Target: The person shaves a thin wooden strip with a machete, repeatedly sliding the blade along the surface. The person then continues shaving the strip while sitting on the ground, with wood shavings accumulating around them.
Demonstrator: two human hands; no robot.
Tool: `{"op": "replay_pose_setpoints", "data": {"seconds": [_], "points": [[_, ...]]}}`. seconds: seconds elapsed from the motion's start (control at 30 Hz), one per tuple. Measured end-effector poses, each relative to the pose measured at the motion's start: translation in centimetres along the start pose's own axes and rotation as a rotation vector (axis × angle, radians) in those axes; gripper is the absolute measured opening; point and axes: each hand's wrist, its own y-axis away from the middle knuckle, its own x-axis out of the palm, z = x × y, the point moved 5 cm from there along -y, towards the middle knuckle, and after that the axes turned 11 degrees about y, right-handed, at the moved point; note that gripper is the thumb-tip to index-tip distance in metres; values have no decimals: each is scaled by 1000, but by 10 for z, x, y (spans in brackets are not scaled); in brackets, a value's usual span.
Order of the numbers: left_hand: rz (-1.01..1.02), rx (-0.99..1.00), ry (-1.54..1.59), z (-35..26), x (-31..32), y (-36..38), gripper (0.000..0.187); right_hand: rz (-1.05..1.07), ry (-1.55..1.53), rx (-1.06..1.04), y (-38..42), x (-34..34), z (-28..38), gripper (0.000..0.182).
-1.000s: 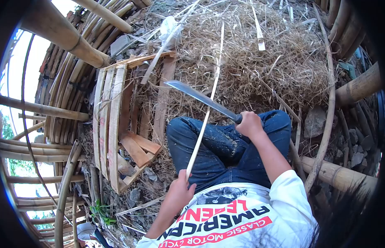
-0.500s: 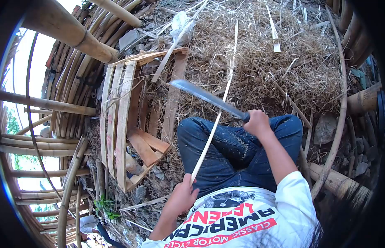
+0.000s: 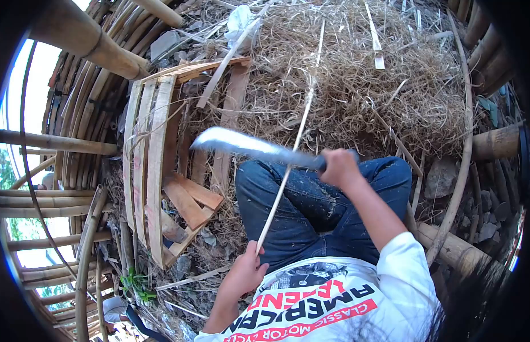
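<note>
My left hand point(image 3: 249, 272), down by the shirt hem, is closed around the near end of a long, thin bamboo strip point(image 3: 280, 191). From there the strip slants up and away over my jeans to the pile of shavings. My right hand point(image 3: 339, 169), above my bent knee, grips the dark handle of a machete point(image 3: 248, 146). The broad blade points left, its face catching bright light, and it crosses over the strip close to the handle. Motion blurs the blade slightly.
Curly bamboo shavings point(image 3: 356, 97) cover the ground ahead of my legs. A slatted wooden crate point(image 3: 156, 165) lies to the left, with a white plastic bag point(image 3: 241, 25) beyond it. Another split strip point(image 3: 375, 43) rests on the shavings. Thick bamboo poles point(image 3: 99, 43) frame the left side.
The machete has swung so its tip sits lower and farther left, with more of the blade's flat face showing. My left hand still holds the strip. The whole view has shifted slightly.
</note>
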Motion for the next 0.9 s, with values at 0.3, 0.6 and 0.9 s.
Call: {"op": "replay_pose_setpoints", "data": {"seconds": [0.3,0.6,0.9], "points": [[96,79,137,3,18,-16,35,80,-335,308,12,-18,7,22],[91,26,140,16,-1,-6,38,24,0,-250,3,-2,22,24],[185,104,182,3,27,-24,38,57,-140,287,-4,-14,-36,19]]}}
